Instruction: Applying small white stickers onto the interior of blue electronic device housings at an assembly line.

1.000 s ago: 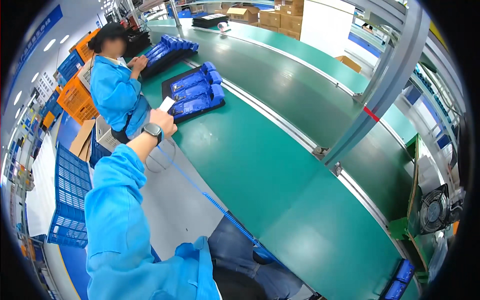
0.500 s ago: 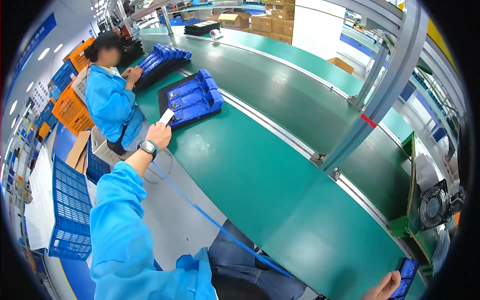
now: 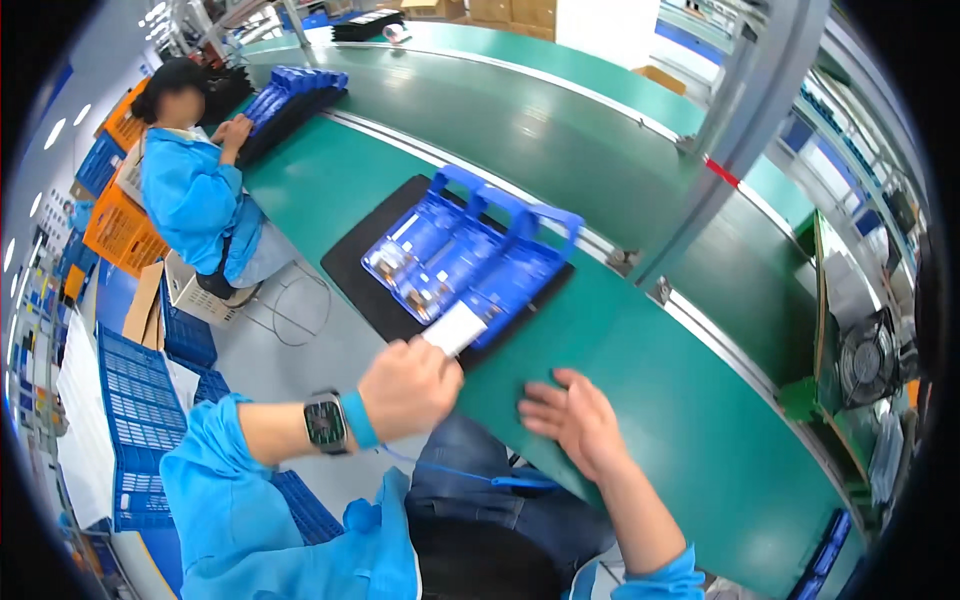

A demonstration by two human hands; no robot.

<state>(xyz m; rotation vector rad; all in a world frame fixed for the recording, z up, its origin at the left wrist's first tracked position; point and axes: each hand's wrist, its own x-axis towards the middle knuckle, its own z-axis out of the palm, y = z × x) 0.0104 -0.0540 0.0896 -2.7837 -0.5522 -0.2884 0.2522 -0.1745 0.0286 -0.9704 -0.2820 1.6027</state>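
My left hand, with a watch and a blue wristband, is closed at the near edge of a black mat. A flat white rectangular piece sticks out from its fingers and overlaps the mat's near corner. Whether the fingers also grip the mat is hidden. Three blue plastic housings lie side by side on the mat, their loop-like ends toward the conveyor; small metallic parts show inside them. To the right of the mat, my right hand hovers over the green tabletop, fingers spread and holding nothing.
A co-worker sits at the left by another row of blue housings. A conveyor belt runs behind a metal rail. One metal post rises at the right. More blue parts lie at the lower right.
The mat with the blue housings has slid toward me and to the right, along with my left hand. My right hand has left the lower-right blue parts and come to the middle.
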